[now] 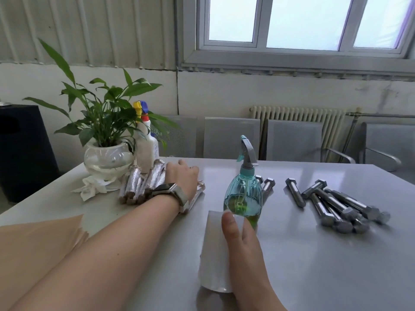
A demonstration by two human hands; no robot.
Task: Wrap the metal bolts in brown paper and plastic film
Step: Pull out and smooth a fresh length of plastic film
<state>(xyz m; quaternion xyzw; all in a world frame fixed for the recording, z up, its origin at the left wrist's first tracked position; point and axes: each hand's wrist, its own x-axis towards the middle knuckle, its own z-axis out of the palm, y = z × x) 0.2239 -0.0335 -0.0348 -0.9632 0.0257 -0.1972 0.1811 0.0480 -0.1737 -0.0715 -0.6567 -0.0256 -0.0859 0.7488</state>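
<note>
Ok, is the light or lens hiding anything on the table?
Head view: bright window backlights the scene; soft sheen on the table, no harsh glare. Bare bolts stay readable. Wide-angle bending at the edges; right hand on the film roll looks enlarged.
</note>
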